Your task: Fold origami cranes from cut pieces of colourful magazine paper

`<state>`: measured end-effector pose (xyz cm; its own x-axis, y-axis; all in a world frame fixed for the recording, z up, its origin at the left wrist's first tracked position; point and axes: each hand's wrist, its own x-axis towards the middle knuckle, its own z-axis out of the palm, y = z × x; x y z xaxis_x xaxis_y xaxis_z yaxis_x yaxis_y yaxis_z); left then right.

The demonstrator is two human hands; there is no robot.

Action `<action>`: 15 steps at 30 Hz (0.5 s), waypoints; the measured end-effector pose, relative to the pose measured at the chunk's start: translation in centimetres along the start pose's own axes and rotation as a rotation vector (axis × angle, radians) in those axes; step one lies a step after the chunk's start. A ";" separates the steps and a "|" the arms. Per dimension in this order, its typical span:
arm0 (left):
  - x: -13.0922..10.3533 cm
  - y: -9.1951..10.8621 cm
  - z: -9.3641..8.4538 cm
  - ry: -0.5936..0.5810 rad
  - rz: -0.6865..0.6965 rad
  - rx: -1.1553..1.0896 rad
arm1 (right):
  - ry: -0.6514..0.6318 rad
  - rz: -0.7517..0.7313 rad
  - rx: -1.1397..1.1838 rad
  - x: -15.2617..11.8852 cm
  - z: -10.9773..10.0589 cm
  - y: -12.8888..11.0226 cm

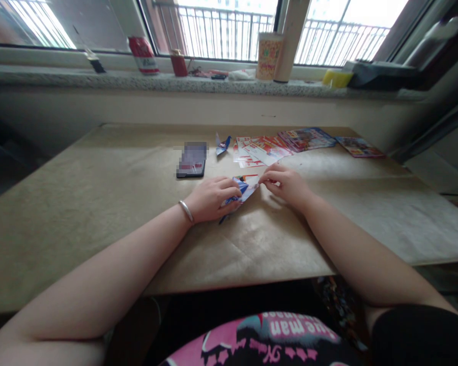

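Note:
A sheet of colourful printed paper [249, 190], blue, white and red and partly folded, lies at an angle near the middle of the table. My left hand [215, 198], with a silver bangle at its wrist, covers the paper's left part, its fingers curled over and gripping it. At the paper's right corner, the thumb and fingertips of my right hand [288, 187] are pinched together on the edge. Just beyond stands a small folded blue paper figure [223, 145] with pointed ends. The underside of the paper and some of its folds are hidden.
A phone [192, 160] lies left of the paper figure. Red-and-white printed sheets [257, 152] and colourful leaflets [307, 139] spread along the back right of the brown table [99, 203]. On the windowsill are a can [143, 55], a patterned cup [269, 56] and a yellow object [336, 78].

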<state>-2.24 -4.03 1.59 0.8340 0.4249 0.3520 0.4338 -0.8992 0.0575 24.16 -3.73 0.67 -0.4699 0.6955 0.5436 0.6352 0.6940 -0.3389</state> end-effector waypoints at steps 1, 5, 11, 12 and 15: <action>0.0 -0.1 0.2 0.004 -0.042 -0.003 | -0.014 -0.001 0.005 0.0 0.1 0.1; 0.0 -0.5 0.5 -0.087 -0.177 0.011 | -0.079 0.017 -0.020 0.0 0.4 0.7; 0.0 -0.6 0.2 -0.221 -0.305 -0.024 | -0.170 0.027 -0.068 0.0 0.5 1.6; 0.0 -0.6 0.2 -0.236 -0.305 -0.031 | -0.186 0.024 -0.073 0.0 0.5 1.7; 0.0 -0.7 0.3 -0.247 -0.306 -0.048 | -0.222 0.019 -0.090 0.0 0.5 1.5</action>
<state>-2.44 -3.40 1.28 0.7278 0.6815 0.0766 0.6638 -0.7281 0.1710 24.79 -2.53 -0.23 -0.5740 0.7391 0.3525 0.6927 0.6679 -0.2723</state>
